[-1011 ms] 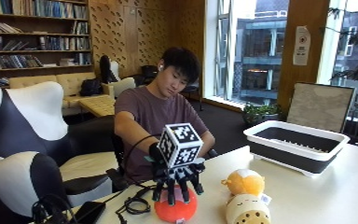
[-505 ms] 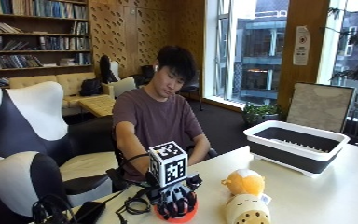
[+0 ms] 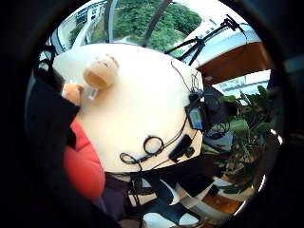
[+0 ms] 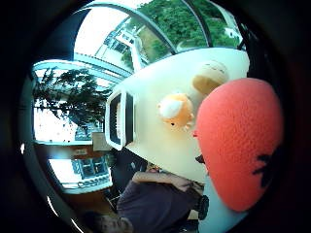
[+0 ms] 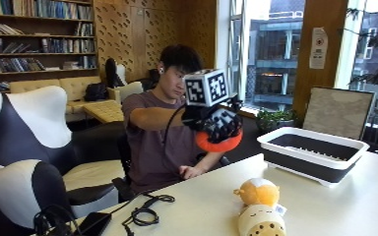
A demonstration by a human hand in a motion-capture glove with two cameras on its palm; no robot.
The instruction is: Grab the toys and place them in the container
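Open air between raised hand and container; two plush toys low on worktop, beneath that path.

Bookshelves line the far wall beside carved wooden panelling. Tall windows give daylight and show a building outside. A yellow sofa sits below the shelves; black-and-white chairs stand off the pale table's near corner.

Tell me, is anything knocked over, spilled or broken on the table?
Nothing is spilled or broken. The orange toy and the cream toy just lie together on the table. The gloved right hand holds the red toy up in the air, beside the container.
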